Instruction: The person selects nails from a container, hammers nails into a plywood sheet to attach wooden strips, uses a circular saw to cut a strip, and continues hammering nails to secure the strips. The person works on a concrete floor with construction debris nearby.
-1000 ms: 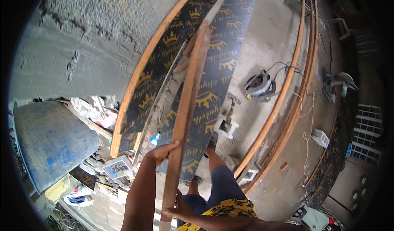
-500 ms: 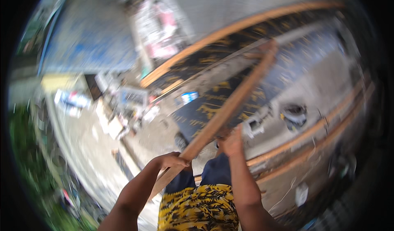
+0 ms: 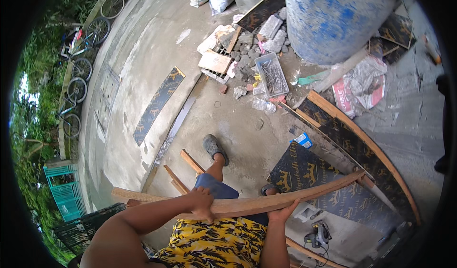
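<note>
A long wooden beam (image 3: 252,205) lies crosswise in front of my waist, its right end tilted up and away from me. My left hand (image 3: 202,204) is closed over the beam from above, left of its middle. My right hand (image 3: 283,213) grips its lower edge from below, fingers partly hidden behind the wood. Past the beam's right part lies a dark printed plywood sheet (image 3: 304,170) on the ground. Near my right forearm a circular saw (image 3: 318,235) rests on the floor.
A long timber-edged panel (image 3: 366,149) runs along the right. Ahead are rubble (image 3: 247,49), a plastic tray of nails (image 3: 272,75) and a blue-stained drum (image 3: 333,20). A plywood strip (image 3: 159,104) and short timbers (image 3: 176,178) lie left; bicycles (image 3: 82,69) stand farther left.
My view and body have turned left, bringing the bicycles and rubble into plain sight. The beam has swung from a steep diagonal to nearly crosswise, with both hands still on it.
</note>
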A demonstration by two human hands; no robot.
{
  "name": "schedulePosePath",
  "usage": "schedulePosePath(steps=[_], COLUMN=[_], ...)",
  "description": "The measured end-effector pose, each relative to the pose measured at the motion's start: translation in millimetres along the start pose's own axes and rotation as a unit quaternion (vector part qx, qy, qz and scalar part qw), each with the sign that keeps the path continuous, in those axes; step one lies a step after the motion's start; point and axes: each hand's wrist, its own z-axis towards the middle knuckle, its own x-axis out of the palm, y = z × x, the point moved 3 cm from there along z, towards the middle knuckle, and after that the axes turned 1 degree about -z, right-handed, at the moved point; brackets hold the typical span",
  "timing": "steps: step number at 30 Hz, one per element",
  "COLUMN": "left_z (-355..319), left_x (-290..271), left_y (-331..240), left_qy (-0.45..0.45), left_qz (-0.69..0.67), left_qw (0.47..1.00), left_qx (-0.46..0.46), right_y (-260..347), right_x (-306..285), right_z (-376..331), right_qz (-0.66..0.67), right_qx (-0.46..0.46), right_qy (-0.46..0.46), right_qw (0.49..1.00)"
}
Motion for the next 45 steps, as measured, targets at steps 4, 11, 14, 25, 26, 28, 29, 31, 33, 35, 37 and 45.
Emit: schedulePosePath(steps=[4, 11, 14, 25, 26, 28, 29, 31, 33, 35, 37, 45], left_z=[-24.2, -60.4, -95.5, -118.5, -109.5, -95.9, -90.6, -80.2, -59.8, -29.1, -18.5, 23.5], left_x=[-1.0, -15.1, -25.2, 151.2, 174.0, 215.3, 227.2, 244.6, 253.9, 251.5, 218.5, 50.6], left_y=[130.5, 383.7, 464.6, 397.1, 377.6, 336.4, 317.7, 277.3, 235.6, 182.5, 127.8, 61.4], left_qy=[0.023, -0.054, -0.237, -0.493, -0.468, -0.407, -0.392, -0.356, -0.302, -0.285, -0.233, -0.188], left_qz=[-0.066, -0.192, -0.175, -0.594, -0.633, -0.705, -0.737, -0.792, -0.842, -0.872, -0.902, -0.938], left_qw=[0.997, 0.98, 0.953, 0.584, 0.551, 0.483, 0.436, 0.334, 0.231, 0.106, 0.035, -0.09], left_qx=[0.036, 0.022, -0.071, -0.253, -0.277, -0.322, -0.337, -0.366, -0.382, -0.384, -0.363, -0.277], right_y=[-78.6, -273.2, -369.6, -709.8, -736.2, -790.2, -811.2, -853.4, -890.2, -920.8, -912.0, -763.7], right_x=[47.7, 208.5, 266.2, 411.0, 414.9, 422.4, 425.6, 427.5, 432.8, 434.6, 419.6, 411.1], right_z=[1.9, 3.2, 44.7, 138.8, 142.1, 135.7, 132.0, 123.4, 136.0, 150.2, 143.8, 186.9], right_qz=[-0.07, -0.221, -0.284, -0.46, -0.465, -0.5, -0.519, -0.548, -0.531, -0.592, -0.678, -0.903], right_qx=[0.026, 0.031, 0.068, 0.154, 0.171, 0.167, 0.161, 0.164, 0.222, 0.234, 0.255, 0.3], right_qy=[0.079, 0.056, 0.012, 0.104, 0.115, 0.107, 0.103, 0.101, 0.168, 0.157, 0.187, 0.291], right_qw=[0.994, 0.973, 0.956, 0.868, 0.861, 0.843, 0.833, 0.814, 0.8, 0.755, 0.663, 0.096])
